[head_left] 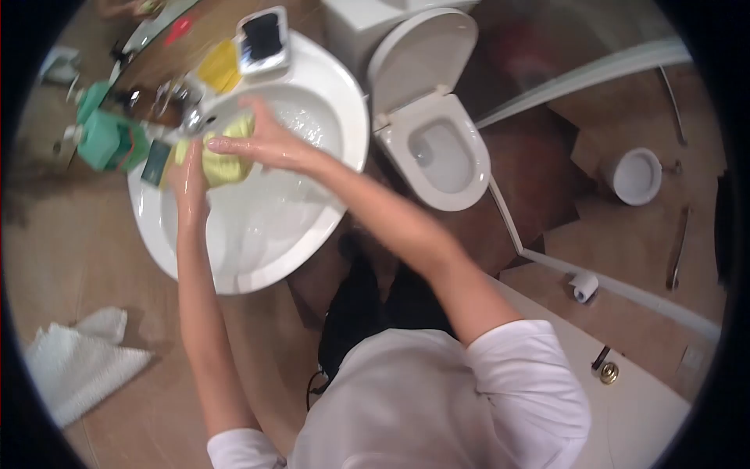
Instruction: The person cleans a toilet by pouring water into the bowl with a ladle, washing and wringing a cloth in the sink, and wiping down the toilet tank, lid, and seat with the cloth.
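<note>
Over the white washbasin [320,234], both of my hands grip a wet, bunched yellow-green cloth [226,166]. My left hand [189,173] is closed on its left side, fingers pointing up toward the tap [191,117]. From the right, my right hand [269,142] wraps round the cloth with the thumb lying across its front; part of the cloth is hidden by the fingers. Both hands and forearms shine with water. Below them, water covers part of the bowl. Beside my left hand, a dark green sponge [157,162] rests on the basin's rim.
A green bottle [109,141] stands left of the basin. A yellow cloth [219,66] and a white tray with a dark inside [263,43] sit at the back. To the right is an open toilet [437,156]; a white towel [82,359] hangs at lower left.
</note>
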`<state>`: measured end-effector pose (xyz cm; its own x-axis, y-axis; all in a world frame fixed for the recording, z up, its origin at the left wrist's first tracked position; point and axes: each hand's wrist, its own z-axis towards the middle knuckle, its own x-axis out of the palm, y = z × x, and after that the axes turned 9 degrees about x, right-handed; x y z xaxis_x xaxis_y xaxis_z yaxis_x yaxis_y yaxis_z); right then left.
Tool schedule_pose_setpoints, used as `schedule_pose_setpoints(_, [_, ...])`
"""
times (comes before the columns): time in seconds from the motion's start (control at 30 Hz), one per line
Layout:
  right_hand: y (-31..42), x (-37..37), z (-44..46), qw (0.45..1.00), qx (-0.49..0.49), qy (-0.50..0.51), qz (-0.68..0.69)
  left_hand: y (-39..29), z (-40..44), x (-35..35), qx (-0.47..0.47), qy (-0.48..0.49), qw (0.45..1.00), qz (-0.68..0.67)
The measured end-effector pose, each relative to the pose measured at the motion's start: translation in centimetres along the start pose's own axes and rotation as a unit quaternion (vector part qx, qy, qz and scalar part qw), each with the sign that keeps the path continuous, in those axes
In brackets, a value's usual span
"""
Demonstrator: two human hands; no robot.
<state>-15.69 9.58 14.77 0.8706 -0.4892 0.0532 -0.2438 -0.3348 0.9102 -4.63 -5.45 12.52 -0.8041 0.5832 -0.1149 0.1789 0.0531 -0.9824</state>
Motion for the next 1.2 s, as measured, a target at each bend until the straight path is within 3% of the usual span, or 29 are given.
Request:
schedule_pose_setpoints(0.03, [-1.0,-0.2,-0.2,0.987,0.046,0.065,0.141,-0.1,-0.6,0.4,0.151,0.016,0.971,0.183])
schedule_pose_setpoints(0.07, [-2.4,0.1,0.4,0.948,0.083,0.131,0.279,-0.3,-1.3,0.8,0.301,0.024,0.886,0.351])
schedule_pose_setpoints(0.1, [-2.9,0.1,0.7,0.898,0.127,0.206,0.368,-0.7,-2.3,1.9,0.313,0.038,0.885,0.343])
schedule_pose_setpoints(0.13, [-3.5,0.5,1.3,0.830,0.167,0.279,0.452,-1.3,-3.5,3.0,0.432,0.042,0.799,0.416])
schedule_pose_setpoints(0.17, [-5.2,2.1,2.9,0.820,0.170,0.259,0.482,-1.6,-4.4,3.8,0.543,0.040,0.691,0.476])
schedule_pose_setpoints(0.2, [-6.3,4.1,4.6,0.807,0.173,0.239,0.511,-1.6,-4.5,4.0,0.554,0.050,0.687,0.468])
schedule_pose_setpoints(0.27, [-5.3,7.5,5.9,0.700,0.063,0.238,0.671,-1.3,-4.1,3.6,0.594,0.001,0.693,0.409])
schedule_pose_setpoints(0.3, [-4.4,7.8,6.3,0.700,0.052,0.231,0.674,-1.2,-4.0,3.3,0.466,-0.050,0.828,0.306])
schedule_pose_setpoints(0.33, [-3.1,7.9,6.4,0.853,0.015,0.014,0.522,-1.1,-3.6,3.0,0.314,-0.097,0.924,0.194])
schedule_pose_setpoints(0.37, [-2.1,8.2,6.3,0.923,-0.018,-0.206,0.324,-0.7,-2.8,2.8,0.282,-0.152,0.945,0.073])
schedule_pose_setpoints(0.4, [-1.2,8.8,6.0,0.921,-0.021,-0.211,0.328,-1.2,-2.3,2.3,0.171,-0.152,0.970,-0.082])
schedule_pose_setpoints(0.43, [-0.1,9.5,5.5,0.916,-0.140,-0.326,0.189,-1.7,-1.7,1.8,0.059,-0.183,0.951,-0.241])
schedule_pose_setpoints(0.47, [0.7,10.0,5.0,0.868,-0.250,-0.426,0.040,-1.7,-1.0,1.0,-0.017,-0.180,0.926,-0.333])
schedule_pose_setpoints(0.5, [1.1,10.2,4.7,0.867,-0.250,-0.429,0.042,-1.2,-0.6,0.1,-0.059,-0.158,0.914,-0.370])
schedule_pose_setpoints(0.57, [1.3,10.6,4.4,0.811,-0.399,-0.410,-0.121,0.1,0.1,-1.3,-0.096,-0.104,0.915,-0.378])
schedule_pose_setpoints(0.6, [1.2,10.8,4.4,0.841,-0.401,-0.328,-0.155,0.9,0.4,-1.7,-0.107,-0.080,0.918,-0.373])
schedule_pose_setpoints(0.63, [1.1,10.9,4.4,0.840,-0.403,-0.328,-0.155,1.6,0.6,-2.1,-0.119,-0.064,0.921,-0.366])
schedule_pose_setpoints(0.7, [0.4,10.6,4.5,0.790,-0.469,-0.249,-0.307,3.4,0.8,-2.2,-0.136,-0.032,0.926,-0.350])
schedule_pose_setpoints(0.8, [-1.4,10.1,4.8,0.742,-0.514,-0.197,-0.382,5.7,0.5,-2.0,-0.163,-0.007,0.932,-0.325])
schedule_pose_setpoints(0.93, [-3.1,11.2,3.5,0.746,-0.447,-0.135,-0.475,7.5,0.0,-2.9,-0.189,0.012,0.934,-0.302])
schedule_pose_setpoints(0.97, [-5.2,14.5,5.3,0.800,-0.358,-0.185,-0.445,7.5,-0.1,-3.5,-0.195,0.014,0.935,-0.296])
schedule_pose_setpoints(1.03, [-4.5,14.3,4.8,0.840,-0.268,-0.234,-0.410,7.9,-0.4,-4.4,-0.205,0.024,0.936,-0.284])
schedule_pose_setpoints(1.1, [-4.2,12.2,3.3,0.759,-0.468,-0.126,-0.435,8.3,-0.8,-5.8,-0.221,0.032,0.938,-0.265])
schedule_pose_setpoints(1.2, [-3.0,10.0,1.3,0.736,-0.526,-0.069,-0.421,8.7,-1.4,-7.6,-0.249,0.051,0.938,-0.236])
